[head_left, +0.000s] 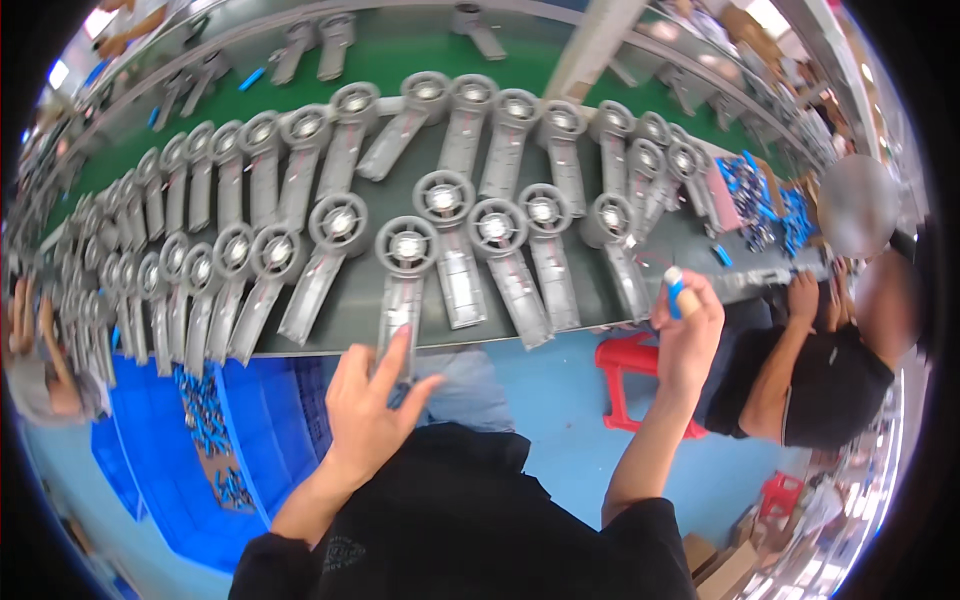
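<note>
Grey fan housings crowd the bench (330,335) to its near edge.
Left hand (365,405), open, touches one grey fan housing (402,285); right hand (688,335) grips a blue-tipped tool (678,292); the blue bin (250,440) below holds blue parts.

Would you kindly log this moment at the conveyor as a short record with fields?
Setting: dark conveyor belt carrying rows of grey fan-shaped parts
Left hand: open, fingers on the handle of the nearest grey part
Right hand: closed around a small blue-and-white tool
Below belt: blue bin holding small blue pieces
Nearby: red stool; seated co-worker at right
</note>
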